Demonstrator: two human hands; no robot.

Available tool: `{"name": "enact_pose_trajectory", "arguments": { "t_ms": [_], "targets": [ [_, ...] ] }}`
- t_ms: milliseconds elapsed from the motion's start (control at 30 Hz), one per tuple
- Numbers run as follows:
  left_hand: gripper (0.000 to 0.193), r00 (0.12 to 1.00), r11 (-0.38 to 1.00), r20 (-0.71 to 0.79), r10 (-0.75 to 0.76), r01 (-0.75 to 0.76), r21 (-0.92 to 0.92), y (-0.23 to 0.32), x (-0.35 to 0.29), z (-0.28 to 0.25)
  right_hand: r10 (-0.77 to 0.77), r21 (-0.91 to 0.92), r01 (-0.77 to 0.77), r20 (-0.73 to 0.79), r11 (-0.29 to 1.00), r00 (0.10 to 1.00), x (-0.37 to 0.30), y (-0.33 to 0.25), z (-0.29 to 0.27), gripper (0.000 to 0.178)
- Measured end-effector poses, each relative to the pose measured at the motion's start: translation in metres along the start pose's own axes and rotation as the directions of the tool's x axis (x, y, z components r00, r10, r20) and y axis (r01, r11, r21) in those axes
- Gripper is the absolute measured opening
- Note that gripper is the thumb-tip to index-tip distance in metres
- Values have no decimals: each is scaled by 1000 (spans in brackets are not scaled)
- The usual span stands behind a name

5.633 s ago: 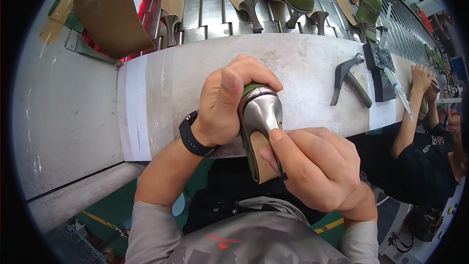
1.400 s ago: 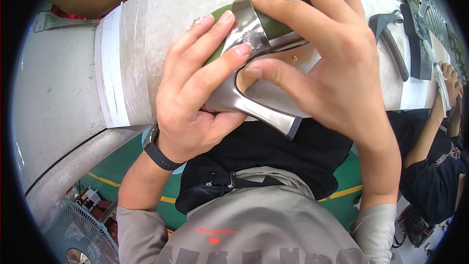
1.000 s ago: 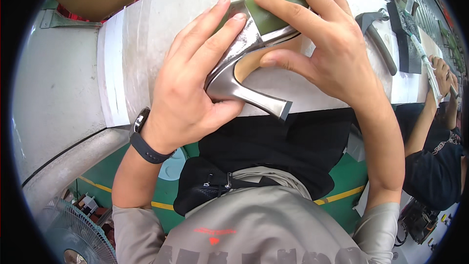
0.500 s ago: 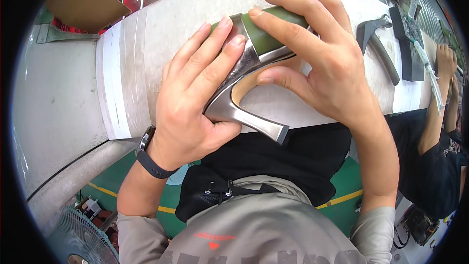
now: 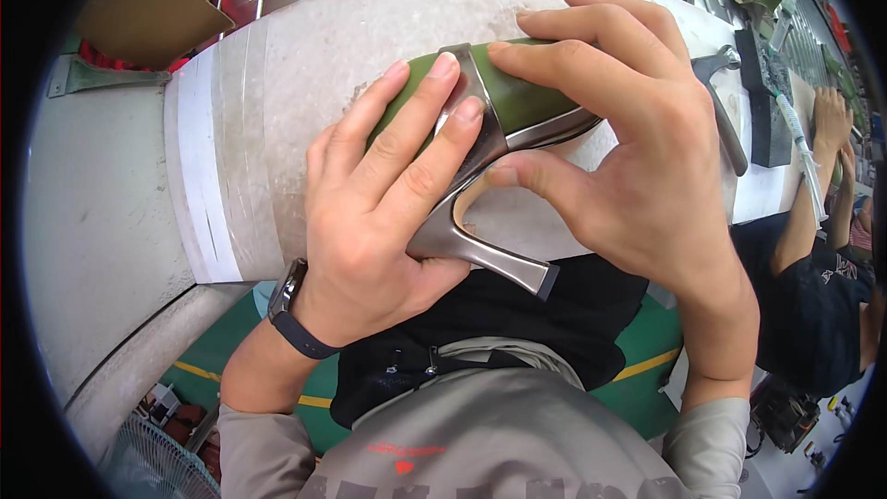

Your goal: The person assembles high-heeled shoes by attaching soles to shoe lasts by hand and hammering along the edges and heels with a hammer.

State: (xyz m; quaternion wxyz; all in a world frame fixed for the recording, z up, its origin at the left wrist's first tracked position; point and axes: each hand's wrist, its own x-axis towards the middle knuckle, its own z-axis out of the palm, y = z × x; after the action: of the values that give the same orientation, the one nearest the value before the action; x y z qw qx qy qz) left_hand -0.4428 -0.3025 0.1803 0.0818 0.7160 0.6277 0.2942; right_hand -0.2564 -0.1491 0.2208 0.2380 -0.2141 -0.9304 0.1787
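A dark metallic-grey high-heeled shoe (image 5: 504, 263) lies on its side on the white bench, its heel pointing toward me. A glossy green shoe last (image 5: 531, 100) fills it. My left hand (image 5: 360, 212) is wrapped over the back part, fingers on the upper and thumb by the heel. My right hand (image 5: 651, 143) grips the front part, index fingertip on the green last near the strap and thumb at the sole edge. A tan sole lining shows under the arch. My palms hide part of the shoe.
A hammer (image 5: 725, 115) and a black block (image 5: 770, 102) lie at the right of the white bench (image 5: 240, 129). Metal slats with several shoes run along the far side. Brown board (image 5: 148, 5) stands far left. Another person's arm (image 5: 813, 176) is at the far right.
Both hands and the shoe sit slightly lower and further right in view. My right thumb has come in closer to the sole edge. My left hand keeps its hold.
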Motion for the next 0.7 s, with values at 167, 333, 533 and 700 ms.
{"name": "enact_pose_trajectory", "arguments": {
  "t_ms": [167,333,533,700],
  "targets": [
    [87,1000,1000,2,-6,6,6,2,0,-1,-30,7,30,40,1000,999,7,4,0,63],
    [88,1000,1000,-17,-4,4,21,7,-2,1,3,-9,-3,59,1000,998,6,-7,0,68],
    [94,999,999,50,19,-17,-33,8,-1,-13,-44,-142,41,-19,989,999,-2,3,4,73],
    [99,995,992,100,17,-4,-127,-4,22,-25,-124,-79,114,-140,990,982,-23,10,4,81]
  ]
}}
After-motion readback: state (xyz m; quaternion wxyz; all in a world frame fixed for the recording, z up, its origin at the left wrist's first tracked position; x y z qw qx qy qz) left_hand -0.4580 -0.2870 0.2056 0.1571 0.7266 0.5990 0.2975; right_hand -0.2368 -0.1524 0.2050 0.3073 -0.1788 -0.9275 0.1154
